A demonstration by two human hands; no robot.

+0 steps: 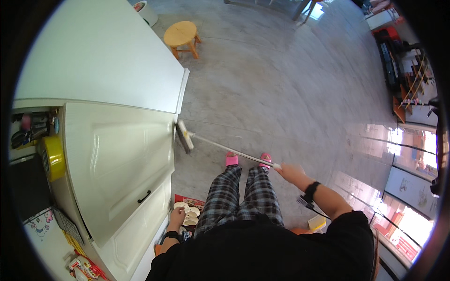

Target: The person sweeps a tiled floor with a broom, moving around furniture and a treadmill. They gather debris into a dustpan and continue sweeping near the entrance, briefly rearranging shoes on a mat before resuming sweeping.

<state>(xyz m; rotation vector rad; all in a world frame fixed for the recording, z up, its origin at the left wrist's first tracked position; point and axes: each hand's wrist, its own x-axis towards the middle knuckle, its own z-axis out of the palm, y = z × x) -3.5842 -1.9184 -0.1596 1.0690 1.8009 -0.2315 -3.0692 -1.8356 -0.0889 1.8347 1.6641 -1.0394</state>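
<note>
My right hand (291, 173) grips the upper end of a long-handled broom (232, 149). Its metal pole slants away to the left, passing above my pink slippers. The broom head (185, 136), pale with dark bristles, rests on the grey floor at the foot of a cream cabinet door (123, 158). My left hand (177, 215) hangs low at the left, beside the lower cabinet door and over several round cream-coloured pieces (191, 216); whether it touches them I cannot tell. Its fingers are partly curled and too small to read clearly.
A round wooden stool (181, 34) stands on the floor beyond the cabinet corner, near a white bin (146, 13). On the cabinet's open side shelf sits a roll of yellow tape (54, 158). A red patterned mat (191, 202) lies by my left leg. A shelf unit (404, 87) stands far right.
</note>
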